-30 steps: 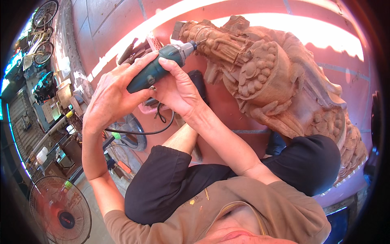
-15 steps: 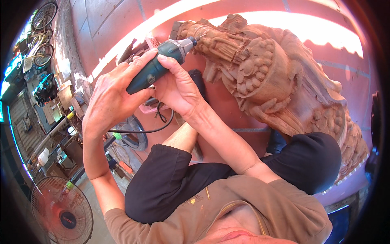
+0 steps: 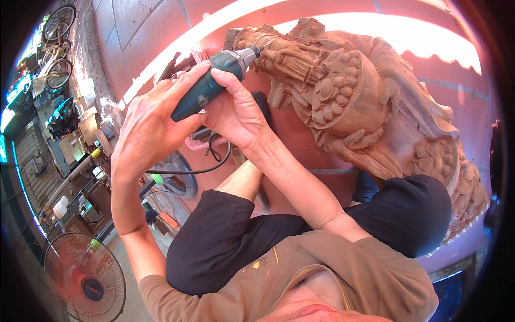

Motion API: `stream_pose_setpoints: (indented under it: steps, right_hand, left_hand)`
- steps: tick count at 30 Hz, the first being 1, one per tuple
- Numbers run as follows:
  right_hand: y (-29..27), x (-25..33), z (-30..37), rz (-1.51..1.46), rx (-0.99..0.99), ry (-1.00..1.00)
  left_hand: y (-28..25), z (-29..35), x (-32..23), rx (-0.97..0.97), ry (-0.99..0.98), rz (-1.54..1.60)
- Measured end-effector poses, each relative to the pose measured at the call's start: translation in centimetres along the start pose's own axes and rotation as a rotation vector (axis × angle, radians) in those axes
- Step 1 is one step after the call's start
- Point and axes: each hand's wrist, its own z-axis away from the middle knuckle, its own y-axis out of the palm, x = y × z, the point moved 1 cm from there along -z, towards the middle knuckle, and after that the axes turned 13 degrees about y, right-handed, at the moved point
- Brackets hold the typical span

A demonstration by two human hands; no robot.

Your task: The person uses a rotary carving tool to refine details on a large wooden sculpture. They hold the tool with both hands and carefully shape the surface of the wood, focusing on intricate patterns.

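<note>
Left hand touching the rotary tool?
Touching. The head view shows the left hand gripping the green rotary tool, fingers along one side, thumb at the rear end.

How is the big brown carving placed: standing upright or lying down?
Lying down: from above, the brown carving stretches lengthwise over the reddish floor, one end beside the person's right knee.
</note>
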Motion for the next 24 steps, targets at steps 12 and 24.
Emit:
stream_pose_setpoints:
  steps: [12,24]
  right_hand:
    - [-0.3,0.4,0.2,0.034,-0.053,-0.035]
    - [-1.3,0.1,-0.2,-0.007,-0.033,-0.007]
  left_hand:
    - [0.4,-0.6,-0.1,0.004,0.026,-0.024]
    - [0.2,-0.4,-0.3,0.064,-0.061,0.003]
